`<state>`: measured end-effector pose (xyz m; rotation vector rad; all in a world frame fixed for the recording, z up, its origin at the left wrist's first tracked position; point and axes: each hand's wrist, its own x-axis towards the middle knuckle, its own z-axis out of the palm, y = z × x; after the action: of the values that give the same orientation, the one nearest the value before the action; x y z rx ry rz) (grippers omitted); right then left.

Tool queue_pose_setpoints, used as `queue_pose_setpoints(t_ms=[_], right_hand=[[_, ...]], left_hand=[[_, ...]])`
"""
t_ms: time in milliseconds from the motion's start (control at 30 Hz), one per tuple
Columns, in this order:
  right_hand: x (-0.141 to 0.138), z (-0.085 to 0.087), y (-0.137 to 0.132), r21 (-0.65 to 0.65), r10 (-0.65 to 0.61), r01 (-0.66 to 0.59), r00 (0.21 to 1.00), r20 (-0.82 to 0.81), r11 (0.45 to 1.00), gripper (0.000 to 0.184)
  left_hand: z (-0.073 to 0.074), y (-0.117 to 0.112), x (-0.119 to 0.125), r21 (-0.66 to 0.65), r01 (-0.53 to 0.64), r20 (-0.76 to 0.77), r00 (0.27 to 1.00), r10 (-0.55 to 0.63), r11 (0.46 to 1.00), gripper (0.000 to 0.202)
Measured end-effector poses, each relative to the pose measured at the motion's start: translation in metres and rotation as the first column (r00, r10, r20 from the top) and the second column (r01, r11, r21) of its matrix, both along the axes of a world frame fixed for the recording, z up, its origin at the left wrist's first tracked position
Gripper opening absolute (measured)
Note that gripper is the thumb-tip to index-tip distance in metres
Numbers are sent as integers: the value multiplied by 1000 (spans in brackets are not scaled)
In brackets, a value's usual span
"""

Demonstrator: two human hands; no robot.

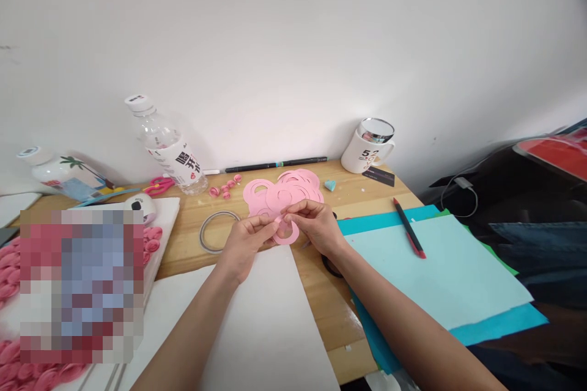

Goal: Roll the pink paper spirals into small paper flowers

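My left hand (245, 241) and my right hand (314, 223) meet over the wooden table (316, 287), both pinching a pink paper spiral (287, 232). The fingers of each hand are closed on its strip. Just behind them lies a pile of pink paper spirals (284, 192), cut in loose rings. A few small rolled pink paper roses (224, 188) lie left of the pile.
A tape roll (217, 231) lies left of my hands, a white sheet (270, 324) below them. Light blue paper (435, 269) with a red pen (409, 227) is on the right. At the back stand a clear bottle (167, 149), pink scissors (158, 185), a black pen (275, 165), a white mug (369, 146).
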<state>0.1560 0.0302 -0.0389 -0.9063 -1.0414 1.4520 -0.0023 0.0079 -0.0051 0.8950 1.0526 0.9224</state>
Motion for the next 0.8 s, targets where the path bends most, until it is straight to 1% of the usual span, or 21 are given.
queue_pose_setpoints(t_ms=[133,267,400,533,667,800], right_hand=[[0,1,0,-15,-16,17,1000,5,1000,19],[-2,-2,0,-34,-56,55,998,-24,998,23],[-1,-1,0,-41,-60,58,997,-49,997,23],[1,3,0,-59,-23,21,999,-33,998,20],[3,3,1,-29,36,-37,999,-11,999,25],[4,1,2,-24,37,-37,999,-16,999,22]], left_hand=[[-1,-1,0,-8,-5,-8,1000,4,1000,19],[-2,-1,1,-17,-17,-4,1000,17,1000,23],[-4,-1,0,-14,-40,-19,999,40,999,25],[-4,1,-2,-3,-59,-25,998,58,998,27],[-4,3,-4,7,-53,-18,998,53,999,27],[-6,3,-3,-10,-50,-14,999,50,999,24]])
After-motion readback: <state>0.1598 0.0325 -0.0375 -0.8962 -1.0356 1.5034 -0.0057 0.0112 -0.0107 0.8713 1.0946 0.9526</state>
